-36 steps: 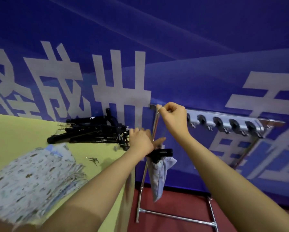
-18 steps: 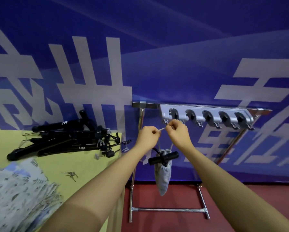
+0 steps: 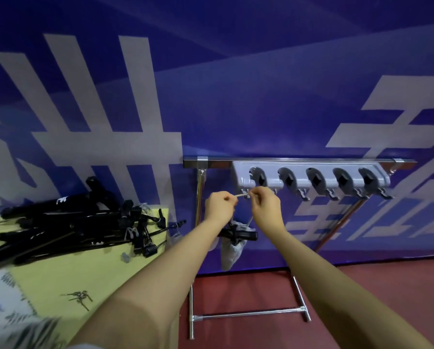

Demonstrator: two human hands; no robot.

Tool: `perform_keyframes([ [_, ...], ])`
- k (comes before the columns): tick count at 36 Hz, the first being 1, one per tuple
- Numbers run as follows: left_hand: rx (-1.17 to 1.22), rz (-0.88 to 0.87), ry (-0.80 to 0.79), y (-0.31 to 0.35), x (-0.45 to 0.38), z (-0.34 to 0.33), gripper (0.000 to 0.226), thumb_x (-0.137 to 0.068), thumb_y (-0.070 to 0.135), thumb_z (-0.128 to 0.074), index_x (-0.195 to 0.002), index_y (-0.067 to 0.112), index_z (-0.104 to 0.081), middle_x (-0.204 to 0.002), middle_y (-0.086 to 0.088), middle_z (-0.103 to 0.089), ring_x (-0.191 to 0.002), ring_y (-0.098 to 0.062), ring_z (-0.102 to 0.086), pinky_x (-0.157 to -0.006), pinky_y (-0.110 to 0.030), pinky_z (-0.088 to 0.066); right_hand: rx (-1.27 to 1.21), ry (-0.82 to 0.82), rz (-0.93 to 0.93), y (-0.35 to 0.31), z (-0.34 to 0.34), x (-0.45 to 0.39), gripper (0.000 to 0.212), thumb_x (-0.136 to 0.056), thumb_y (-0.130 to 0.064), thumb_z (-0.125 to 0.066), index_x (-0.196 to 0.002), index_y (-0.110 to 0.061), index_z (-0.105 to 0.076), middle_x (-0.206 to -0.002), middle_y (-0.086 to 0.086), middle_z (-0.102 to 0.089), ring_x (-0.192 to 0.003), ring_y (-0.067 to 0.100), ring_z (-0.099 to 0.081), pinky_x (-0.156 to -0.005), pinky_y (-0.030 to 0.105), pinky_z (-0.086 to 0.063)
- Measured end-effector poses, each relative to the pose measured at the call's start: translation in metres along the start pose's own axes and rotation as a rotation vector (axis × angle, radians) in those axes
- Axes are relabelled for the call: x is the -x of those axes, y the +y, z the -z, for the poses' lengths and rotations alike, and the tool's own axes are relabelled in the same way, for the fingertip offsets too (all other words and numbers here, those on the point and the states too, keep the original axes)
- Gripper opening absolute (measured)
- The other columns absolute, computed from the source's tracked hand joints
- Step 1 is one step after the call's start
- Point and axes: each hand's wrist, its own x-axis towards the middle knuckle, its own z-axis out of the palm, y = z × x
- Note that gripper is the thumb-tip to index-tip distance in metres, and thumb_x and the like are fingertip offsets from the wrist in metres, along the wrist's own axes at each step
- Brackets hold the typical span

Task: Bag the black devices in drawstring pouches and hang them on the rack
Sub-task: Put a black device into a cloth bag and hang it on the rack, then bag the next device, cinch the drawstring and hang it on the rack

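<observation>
There is a single view, from a wide-angle camera worn on the person's head. It looks forward and slightly down along both forearms, toward the blue banner wall [image 3: 261, 84]. The rack [image 3: 311, 161] stands near, about at arm's reach, right of centre. The yellow worktop [image 3: 59, 273] fills the lower left corner, close under the lens and blurred at its near edge. The red floor [image 3: 248, 293] shows at the bottom. Straight lines bow toward the edges of the frame.
</observation>
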Motion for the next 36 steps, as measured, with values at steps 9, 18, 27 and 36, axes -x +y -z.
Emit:
perform_keyframes([
  [9,-0.166,-0.036,-0.061,-0.011,0.002,-0.003,0.018,-0.089,0.011,-0.058,-0.079,0.002,-0.07,-0.073,-0.008,-0.063,-0.07,-0.022,-0.054,-0.067,-0.035,-0.047,0.075,-0.031,-0.037,0.005,-0.002,0.013,0.02,-0.098,-0.018,-0.044,-0.103,-0.007,-0.06,-0.088,0.004,-0.059,-0.076,0.022,-0.053,-0.062,0.033,-0.039],
  [18,-0.149,0.033,-0.04,-0.018,0.024,0.014,0.016,-0.09,0.009,-0.052,-0.091,0.012,-0.068,-0.101,-0.013,-0.07,-0.096,-0.031,-0.065,-0.088,-0.041,-0.054,0.071,0.024,0.086,-0.012,0.005,0.041,0.013,-0.098,-0.02,-0.046,-0.099,-0.01,-0.055,-0.095,-0.002,-0.051,-0.081,0.018,-0.046,-0.066,0.03,-0.032],
  [27,-0.077,0.097,0.163,-0.046,0.058,0.063,0.022,-0.09,0.004,-0.045,-0.08,0.018,-0.059,-0.092,-0.016,-0.068,-0.093,-0.034,-0.065,-0.085,-0.045,-0.055,-0.002,-0.205,0.172,-0.037,-0.03,0.063,0.011,-0.095,-0.017,-0.048,-0.095,-0.011,-0.056,-0.097,0.005,-0.06,-0.079,0.021,-0.055,-0.069,0.038,-0.045],
  [36,-0.084,0.189,0.383,-0.089,0.112,0.143,0.018,-0.09,0.004,-0.05,-0.096,0.006,-0.068,-0.1,-0.015,-0.069,-0.096,-0.031,-0.064,-0.085,-0.034,-0.051,-0.044,-0.439,0.286,-0.088,-0.093,0.099,0.01,-0.094,-0.016,-0.048,-0.087,-0.016,-0.055,-0.091,0.005,-0.061,-0.083,0.024,-0.058,-0.072,0.04,-0.047],
])
